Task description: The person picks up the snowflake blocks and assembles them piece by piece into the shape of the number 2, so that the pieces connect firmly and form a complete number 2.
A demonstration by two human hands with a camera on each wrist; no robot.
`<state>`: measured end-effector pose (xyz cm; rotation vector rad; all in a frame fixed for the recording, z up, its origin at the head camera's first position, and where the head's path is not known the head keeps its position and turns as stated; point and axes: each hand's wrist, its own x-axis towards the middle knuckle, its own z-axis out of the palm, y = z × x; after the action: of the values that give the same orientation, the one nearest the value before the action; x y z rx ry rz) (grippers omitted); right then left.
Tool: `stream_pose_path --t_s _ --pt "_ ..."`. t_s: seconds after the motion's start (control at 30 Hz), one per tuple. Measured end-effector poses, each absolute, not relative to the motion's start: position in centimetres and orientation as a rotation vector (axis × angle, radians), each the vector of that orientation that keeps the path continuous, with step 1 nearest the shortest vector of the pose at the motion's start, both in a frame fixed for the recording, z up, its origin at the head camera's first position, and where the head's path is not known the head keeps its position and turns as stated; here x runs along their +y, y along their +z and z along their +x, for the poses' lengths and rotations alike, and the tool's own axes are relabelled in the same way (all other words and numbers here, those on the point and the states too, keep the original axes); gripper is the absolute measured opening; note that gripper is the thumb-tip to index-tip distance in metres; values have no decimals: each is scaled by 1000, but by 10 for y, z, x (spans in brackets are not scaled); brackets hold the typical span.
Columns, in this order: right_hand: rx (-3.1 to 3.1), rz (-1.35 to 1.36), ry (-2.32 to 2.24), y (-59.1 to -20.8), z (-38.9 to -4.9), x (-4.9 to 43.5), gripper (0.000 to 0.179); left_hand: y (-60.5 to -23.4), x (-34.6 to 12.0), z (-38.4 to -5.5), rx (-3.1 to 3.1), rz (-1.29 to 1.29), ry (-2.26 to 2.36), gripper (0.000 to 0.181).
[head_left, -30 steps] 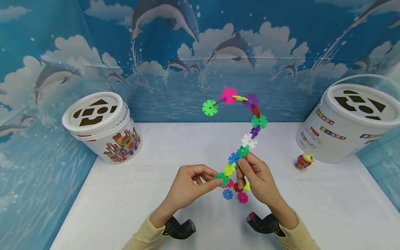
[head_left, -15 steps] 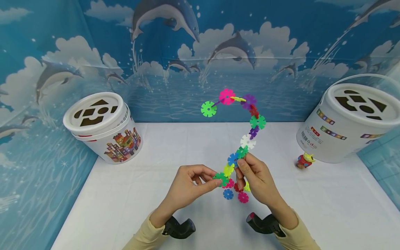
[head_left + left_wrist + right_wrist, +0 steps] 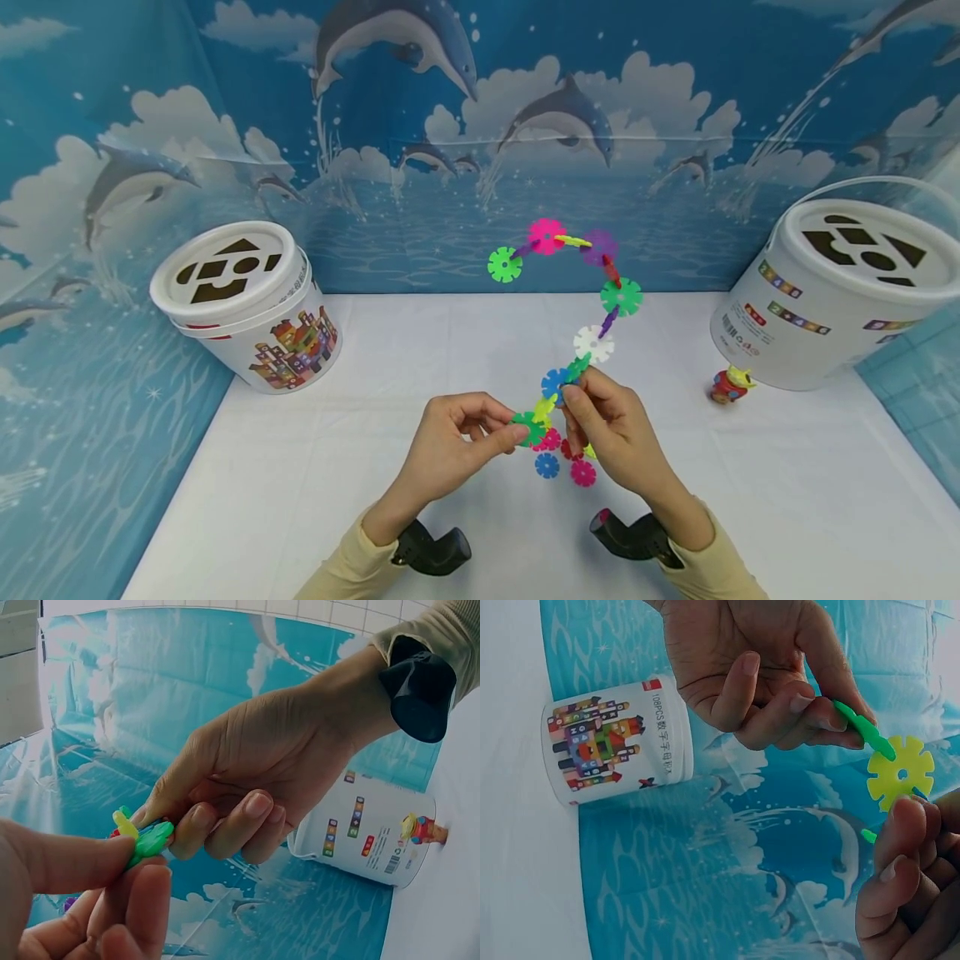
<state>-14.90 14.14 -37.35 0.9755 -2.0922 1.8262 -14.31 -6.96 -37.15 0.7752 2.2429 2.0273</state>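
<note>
A curved chain of notched plastic discs rises between both hands, slotted edge into edge. At its lower end my left hand (image 3: 450, 437) pinches a green disc (image 3: 528, 428) between thumb and fingers. My right hand (image 3: 618, 433) pinches the chain higher up, at a blue disc (image 3: 552, 383). Between the hands sits a yellow disc (image 3: 887, 782), joined to the green one in the right wrist view. Above the right hand the chain runs past a white disc (image 3: 594, 343) and bends left to a light green end disc (image 3: 505, 265). Fingers cover part of the blue disc.
Several loose discs lie on the white table under the hands, among them a blue disc (image 3: 547, 465) and a pink disc (image 3: 582, 473). White lidded buckets stand left (image 3: 247, 333) and right (image 3: 810, 317). Near the right bucket is a small toy figure (image 3: 731, 387).
The chain has twisted slightly in my right hand, so its red and small purple discs now show more edge-on. The left hand keeps its pinch on the green disc, barely moving.
</note>
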Motion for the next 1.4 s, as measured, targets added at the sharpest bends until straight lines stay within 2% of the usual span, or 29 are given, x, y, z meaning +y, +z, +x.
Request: stream_pose_path --t_s 1.0,1.27,1.4 --pt "-2060 932 1733 -379 -148 128 30 -376 -71 -143 2158 695 2175 9" --pt "-2099 1015 1783 -386 -144 115 31 -374 -73 -145 2148 786 2275 6" --pt "-1969 971 1811 -392 -143 108 30 -369 -73 -143 2065 767 2350 7"
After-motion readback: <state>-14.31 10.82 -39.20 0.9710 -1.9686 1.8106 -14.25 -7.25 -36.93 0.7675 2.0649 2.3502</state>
